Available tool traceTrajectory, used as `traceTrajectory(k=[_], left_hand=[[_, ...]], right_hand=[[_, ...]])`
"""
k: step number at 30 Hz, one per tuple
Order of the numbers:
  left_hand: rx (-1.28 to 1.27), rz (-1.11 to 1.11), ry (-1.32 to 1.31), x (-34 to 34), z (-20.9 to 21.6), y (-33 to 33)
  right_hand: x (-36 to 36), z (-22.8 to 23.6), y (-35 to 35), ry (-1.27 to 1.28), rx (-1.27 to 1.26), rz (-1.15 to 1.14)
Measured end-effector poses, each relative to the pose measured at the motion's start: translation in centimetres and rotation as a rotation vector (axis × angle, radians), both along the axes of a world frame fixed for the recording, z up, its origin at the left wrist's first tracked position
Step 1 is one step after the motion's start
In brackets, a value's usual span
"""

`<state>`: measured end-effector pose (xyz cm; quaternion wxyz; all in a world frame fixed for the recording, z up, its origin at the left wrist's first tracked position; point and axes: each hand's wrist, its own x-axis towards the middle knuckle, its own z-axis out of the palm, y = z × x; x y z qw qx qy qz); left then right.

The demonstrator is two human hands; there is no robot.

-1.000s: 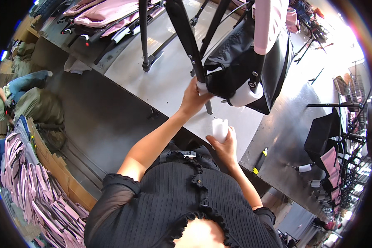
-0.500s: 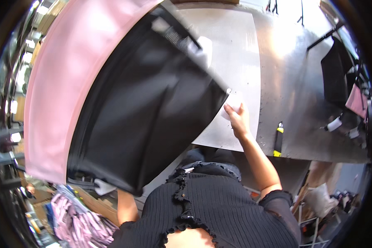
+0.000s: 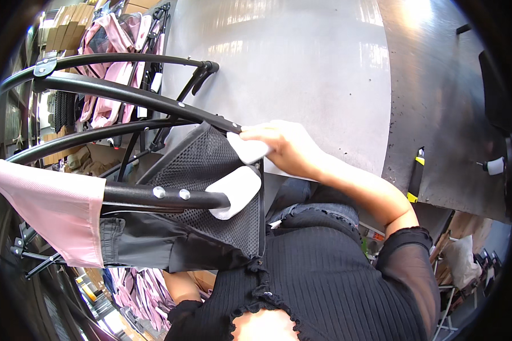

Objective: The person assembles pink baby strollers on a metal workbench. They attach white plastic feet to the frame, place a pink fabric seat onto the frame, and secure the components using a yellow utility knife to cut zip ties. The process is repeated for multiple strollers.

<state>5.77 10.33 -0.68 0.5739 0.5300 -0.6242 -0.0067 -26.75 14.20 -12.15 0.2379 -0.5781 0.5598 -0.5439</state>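
A folding chair (image 3: 136, 98) with black tube legs, pink fabric (image 3: 51, 204) and a black mesh panel (image 3: 182, 159) is held up on its side at the left. My right hand (image 3: 284, 149) is closed round the end of one tube, at a white cover (image 3: 248, 149). Below that hand, a second white cover (image 3: 236, 192) caps another tube end, in front of the mesh. Of my left arm only the forearm (image 3: 181, 286) shows, low under the chair; the chair hides the left hand.
A metal table (image 3: 438, 113) bears a pale sheet (image 3: 284, 68). Near its front edge lies a black and yellow utility knife (image 3: 417, 175). More pink and black chairs (image 3: 116, 74) are stacked beyond the table's left side. Pink folded pieces (image 3: 142, 292) lie at lower left.
The chair has turned over: its broad black and pink panel faced me before, and now its tube legs and mesh side show. My right hand has moved left and now grips a tube end.
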Motion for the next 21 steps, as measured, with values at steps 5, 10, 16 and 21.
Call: traceTrajectory(k=[5,10,16,21], left_hand=[[0.034,-0.041,-0.036,-0.9,0.5,-0.2],[0.06,-0.101,-0.057,-1.5,0.7,-0.3],[0.079,-0.186,-0.08,-2.1,0.7,-0.7],[0.087,-0.336,-0.124,-4.4,1.0,-1.8]], right_hand=[[1.9,-0.7,0.9,-0.124,0.129,0.143],[1.9,-1.5,-2.0,-0.041,0.029,-0.075],[-4.8,-3.0,-11.5,-0.429,0.152,0.347],[-11.4,-7.6,-15.2,-0.612,0.298,0.335]])
